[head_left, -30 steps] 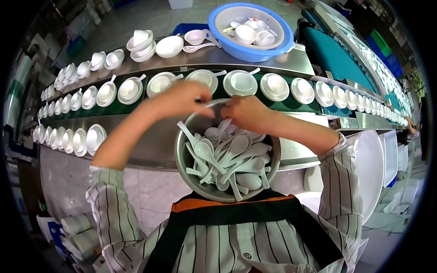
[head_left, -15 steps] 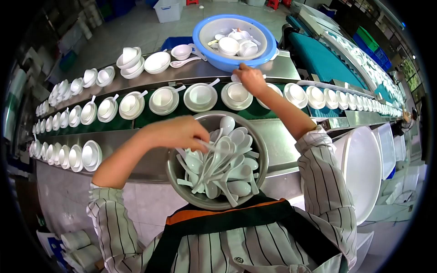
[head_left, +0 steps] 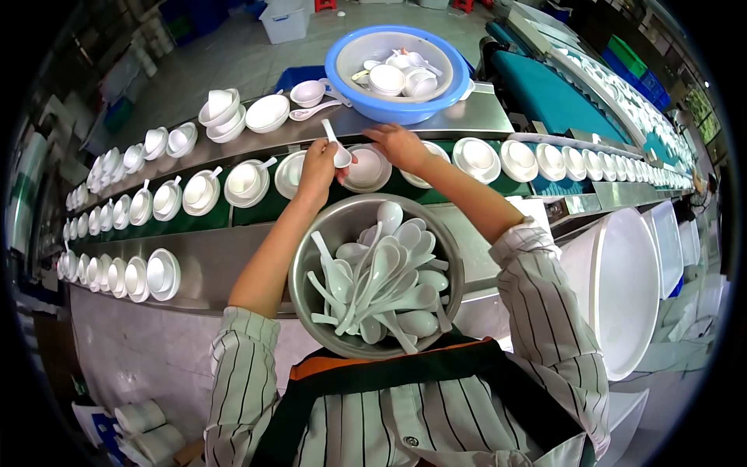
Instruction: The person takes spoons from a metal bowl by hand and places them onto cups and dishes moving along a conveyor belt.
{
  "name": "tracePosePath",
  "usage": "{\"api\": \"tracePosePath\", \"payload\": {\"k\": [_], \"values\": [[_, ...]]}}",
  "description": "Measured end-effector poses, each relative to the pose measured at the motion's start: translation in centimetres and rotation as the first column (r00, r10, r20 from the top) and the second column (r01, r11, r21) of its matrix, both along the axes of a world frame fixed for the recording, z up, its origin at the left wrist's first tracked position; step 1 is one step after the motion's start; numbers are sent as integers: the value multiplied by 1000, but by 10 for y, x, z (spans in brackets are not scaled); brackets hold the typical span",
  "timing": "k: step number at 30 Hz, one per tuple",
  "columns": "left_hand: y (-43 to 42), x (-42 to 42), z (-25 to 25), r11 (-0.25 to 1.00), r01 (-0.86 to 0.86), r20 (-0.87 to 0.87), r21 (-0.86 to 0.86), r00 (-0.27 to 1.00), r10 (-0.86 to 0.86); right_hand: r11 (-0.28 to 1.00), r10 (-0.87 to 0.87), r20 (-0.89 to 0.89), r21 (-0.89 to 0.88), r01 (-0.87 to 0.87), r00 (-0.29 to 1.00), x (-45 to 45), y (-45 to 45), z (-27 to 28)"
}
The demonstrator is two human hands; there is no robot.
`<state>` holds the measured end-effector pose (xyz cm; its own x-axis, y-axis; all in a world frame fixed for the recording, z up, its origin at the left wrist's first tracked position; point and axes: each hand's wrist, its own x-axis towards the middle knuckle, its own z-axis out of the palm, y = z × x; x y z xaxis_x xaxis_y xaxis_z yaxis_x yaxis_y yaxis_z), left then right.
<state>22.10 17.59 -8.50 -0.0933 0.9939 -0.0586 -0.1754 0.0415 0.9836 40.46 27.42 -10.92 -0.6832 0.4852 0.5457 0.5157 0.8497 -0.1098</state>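
The person wears a white shirt with thin black vertical stripes (head_left: 354,412) and a round button on its front; above the wrists sit gathered, elasticated striped cuffs (head_left: 247,327). Over the shirt lies a dark green apron (head_left: 420,358) with an orange band (head_left: 327,364) along its upper edge.

One left hand (head_left: 317,167), one right hand (head_left: 401,148), one steel basin (head_left: 379,201) and one blue basin (head_left: 397,115). There are over a dozen white spoons (head_left: 383,263), overlapping, and more than twenty bowl-and-plate sets (head_left: 476,159).
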Motion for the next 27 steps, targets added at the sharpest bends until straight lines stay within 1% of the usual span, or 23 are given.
{"api": "tracePosePath", "payload": {"k": [1, 3, 4, 5, 6, 8, 10, 11, 12, 14, 15, 16, 17, 18, 19, 20, 21, 22, 24, 25, 26, 27], "values": [[-1, 2, 0, 999, -51, 6, 16, 999, 51, 999, 35, -128, -11, -37, 991, 1, -16, 21], [-2, 11, 3, 985, -162, 22, 55, 987, 161, 983, 152, 65, -116, -143, 986, 12, -52, 59], [0, 18, 2, 980, -179, 24, 86, 984, 177, 967, 216, 155, -174, -188, 964, 17, -72, 77], [2, 25, -1, 975, -192, 24, 113, 981, 191, 908, 345, 274, -339, -246, 898, 20, -97, 97], [4, 34, -5, 970, -200, 20, 139, 980, 199, 823, 477, 358, -501, -266, 803, 26, -119, 106], [15, 44, -7, 977, -121, -80, 177, 987, 136, 781, 586, 354, -487, -391, 729, 46, -127, 64], [32, 48, -5, 931, -154, -218, 331, 947, 235, 850, 510, 424, -381, -364, 748, 60, -132, 78], [44, 43, -6, 845, -143, -402, 516, 831, 386, 878, 471, 458, -327, -351, 754, 67, -134, 87], [50, 39, 2, 824, -81, -507, 560, 753, 418, 889, 443, 405, -316, -332, 800, 73, -134, 92], [74, 34, -5, 789, 99, -648, 606, 637, 418, 906, 382, 286, -302, -295, 879, 87, -133, 100], [81, 35, -8, 821, 153, -695, 550, 629, 348, 899, 414, 182, -236, -370, 892, 93, -122, 107], [86, 35, -13, 842, 248, -786, 478, 549, 284, 943, 255, 104, -245, -224, 961, 97, -114, 114], [90, 36, -18, 849, 349, -860, 397, 464, 212, 967, 201, -13, -158, -201, 979, 103, -93, 108], [93, 36, -23, 844, 441, -921, 304, 364, 141, 995, 83, -36, -54, -84, 996, 110, -70, 105], [96, 35, -27, 853, 461, -927, 243, 370, 64, 993, -117, -26, 19, 118, 993, 115, -53, 101], [96, 33, -31, 858, 481, -928, 180, 373, -15, 973, -209, 1, 101, 208, 978, 121, -28, 91], [95, 31, -33, 859, 498, -923, 116, 374, -93, 947, -294, 19, 137, 289, 956, 126, -5, 75], [90, 28, -30, 863, 466, -911, 196, 412, -16, 935, -352, 108, 89, 344, 930, 127, 7, 60], [75, 14, -17, 858, 378, -866, 349, 480, 141, 897, -423, 295, 3, 442, 857, 122, 24, 32], [70, -3, -10, 851, 411, -902, 328, 405, 152, 920, -366, 309, -22, 391, 878, 120, 28, 15], [61, -22, -3, 879, 410, -921, 245, 383, 78, 940, -306, 321, -48, 338, 896, 118, 32, -1], [45, -38, 8, 874, 468, -970, 129, 244, 12, 955, -249, 328, -72, 286, 911, 114, 34, -10]]}}
